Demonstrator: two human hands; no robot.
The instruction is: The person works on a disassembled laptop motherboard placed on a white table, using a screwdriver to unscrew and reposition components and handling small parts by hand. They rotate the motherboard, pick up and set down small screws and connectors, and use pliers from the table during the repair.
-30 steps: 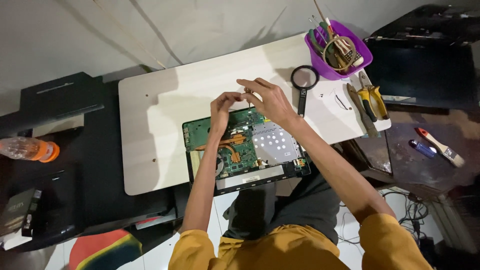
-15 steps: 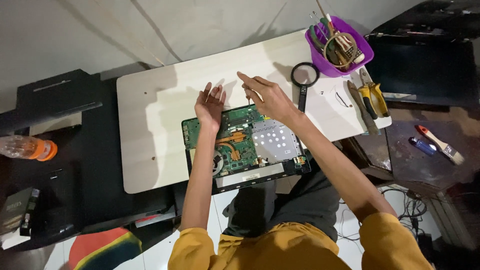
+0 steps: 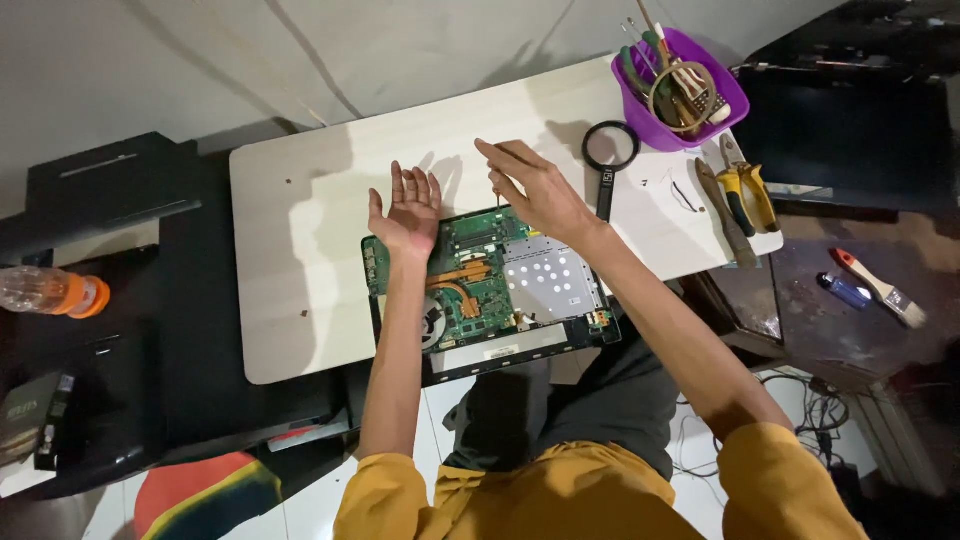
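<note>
An opened laptop (image 3: 480,290) lies on the pale table (image 3: 300,250), showing its green circuit board, copper heat pipe and a silver plate (image 3: 550,280). My left hand (image 3: 405,210) rests palm up at the board's far left corner with its fingers spread and nothing in it. Just past the board's far edge is my right hand (image 3: 535,185), fingers closed around what looks like a thin screwdriver, its tip pointing down at the board.
A magnifying glass (image 3: 610,150) lies right of my right hand. A purple bowl (image 3: 730,100) of tools stands at the table's far right corner, with yellow-handled pliers (image 3: 745,195) beside it. An orange-capped bottle (image 3: 50,292) lies at the far left; a paintbrush (image 3: 880,290) lies on the right.
My hands were together over the board's far edge. The left hand has pulled away to the left and turned palm up; the right hand stays near the far edge.
</note>
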